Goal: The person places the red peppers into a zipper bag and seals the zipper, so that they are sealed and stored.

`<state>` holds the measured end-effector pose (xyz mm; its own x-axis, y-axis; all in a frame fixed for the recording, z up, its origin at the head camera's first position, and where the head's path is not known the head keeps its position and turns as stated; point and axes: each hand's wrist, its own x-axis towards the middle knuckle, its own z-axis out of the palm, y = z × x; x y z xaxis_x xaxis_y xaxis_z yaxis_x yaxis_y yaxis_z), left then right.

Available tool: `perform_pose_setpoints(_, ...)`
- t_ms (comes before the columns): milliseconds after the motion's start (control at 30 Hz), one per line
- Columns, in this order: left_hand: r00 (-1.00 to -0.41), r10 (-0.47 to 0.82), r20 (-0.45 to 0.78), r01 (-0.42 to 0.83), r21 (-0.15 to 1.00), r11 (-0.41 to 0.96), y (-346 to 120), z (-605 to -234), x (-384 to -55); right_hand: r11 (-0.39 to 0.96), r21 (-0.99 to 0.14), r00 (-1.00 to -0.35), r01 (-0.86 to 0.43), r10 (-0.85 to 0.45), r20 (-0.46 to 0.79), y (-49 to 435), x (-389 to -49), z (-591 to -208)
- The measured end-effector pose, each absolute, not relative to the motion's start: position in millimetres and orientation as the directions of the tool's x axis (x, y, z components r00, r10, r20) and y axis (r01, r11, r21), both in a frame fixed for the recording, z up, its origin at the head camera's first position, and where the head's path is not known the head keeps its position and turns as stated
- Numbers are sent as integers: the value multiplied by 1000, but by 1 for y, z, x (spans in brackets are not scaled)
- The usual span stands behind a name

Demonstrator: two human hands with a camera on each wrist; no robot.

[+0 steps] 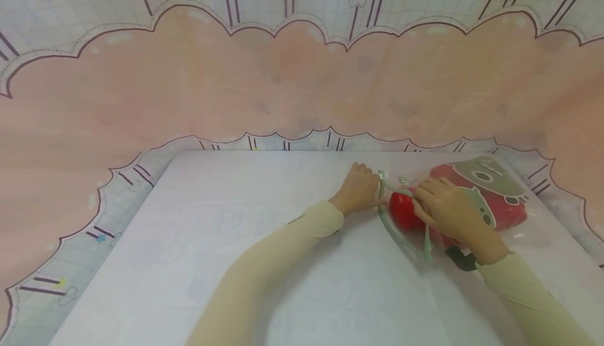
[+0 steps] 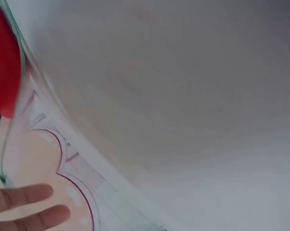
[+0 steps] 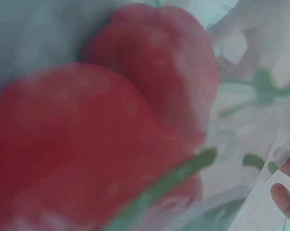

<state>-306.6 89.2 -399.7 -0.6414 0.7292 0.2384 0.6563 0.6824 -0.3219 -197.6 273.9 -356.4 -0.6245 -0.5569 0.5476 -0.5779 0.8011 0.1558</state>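
Observation:
A clear plastic bag (image 1: 511, 178) with a red and grey-green print lies at the right of the white table. Its green-edged mouth gapes to the left. Inside, close to the mouth, is a glossy red rounded thing (image 1: 403, 212); the right wrist view shows two red rounded things (image 3: 159, 62) through cloudy plastic. My left hand (image 1: 358, 190) pinches the far left corner of the mouth, two of its fingers (image 2: 27, 195) extended in the left wrist view. My right hand (image 1: 445, 209) grips the mouth's other side, over the bag, thumb beside the red thing.
The white table (image 1: 198, 251) reaches from front to back, its rear edge against a curtain (image 1: 283, 89) with a peach cloud pattern. The same patterned cloth borders the table's left and right sides. A dark green curved shape (image 1: 460, 259) shows below my right wrist.

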Motion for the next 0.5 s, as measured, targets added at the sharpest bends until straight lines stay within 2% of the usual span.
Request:
perform_pose_setpoints(200, -594, 769, 235, 661, -402, 633, 70, -396, -321, 820, 138, -701, -556, -551, 453, 270, -196, -359)
perform_pose_setpoints(333, -552, 802, 227, 683, -429, 592, 63, -389, -329, 792, 165, -675, -588, -593, 439, 267, -197, -365)
perform_pose_setpoints(500, -440, 871, 221, 738, -463, 490, 62, -384, -340, 756, 200, -645, -623, -641, 416, 265, -199, -373)
